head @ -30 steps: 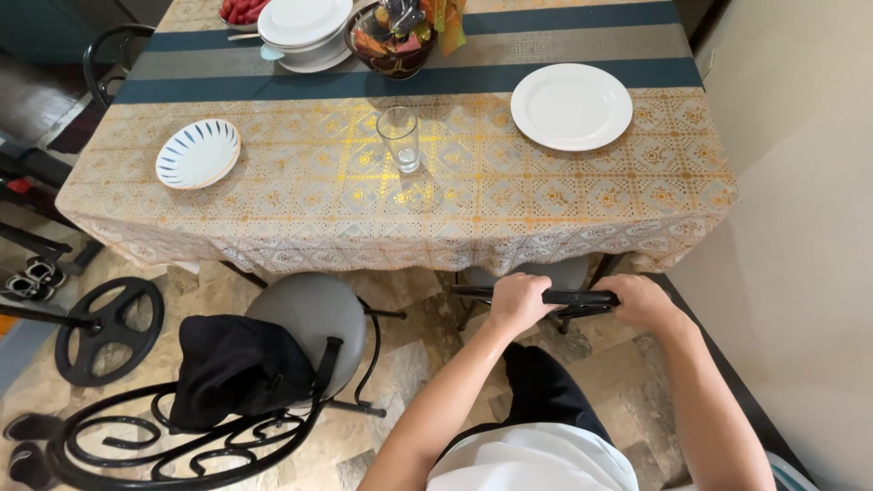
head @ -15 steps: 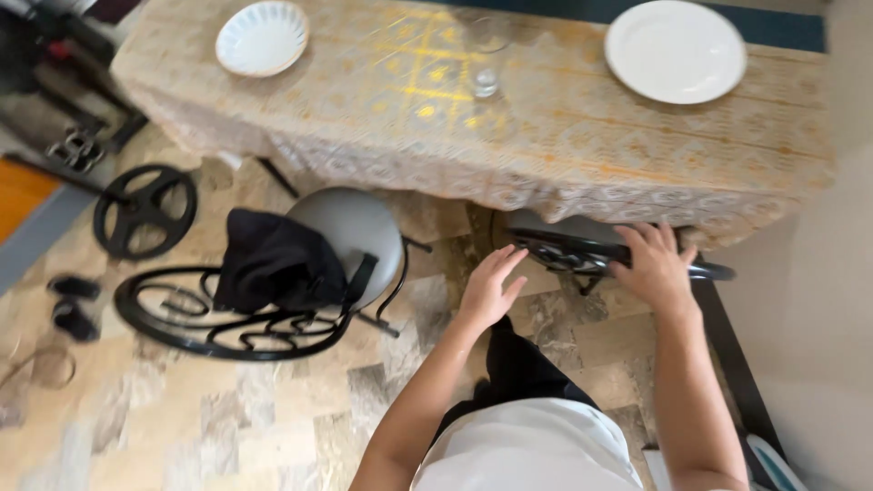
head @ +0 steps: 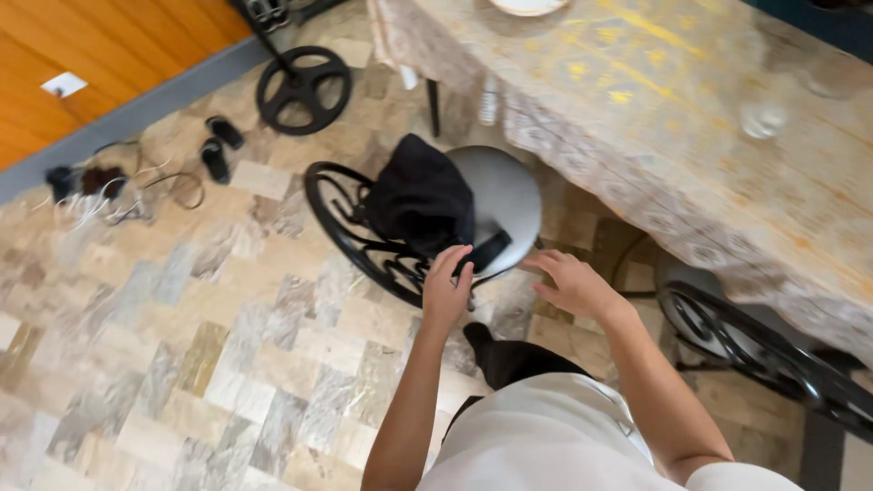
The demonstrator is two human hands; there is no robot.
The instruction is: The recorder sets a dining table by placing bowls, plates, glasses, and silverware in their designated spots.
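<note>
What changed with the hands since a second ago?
Both hands let go of the right chair and moved left. The left hand now touches the grey-seated chair by its black strap; the right hand hovers open beside it. The black bag remains on the seat.

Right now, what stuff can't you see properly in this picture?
Head view only:
- Plate: cut off by the top edge.
- Glass: blurred, so whether anything is in it cannot be told.
- Chair seat: partly covered by the black bag.
- Left hand: whether its fingertips touch the chair back is unclear.
- Second chair: mostly hidden under the table.
</note>
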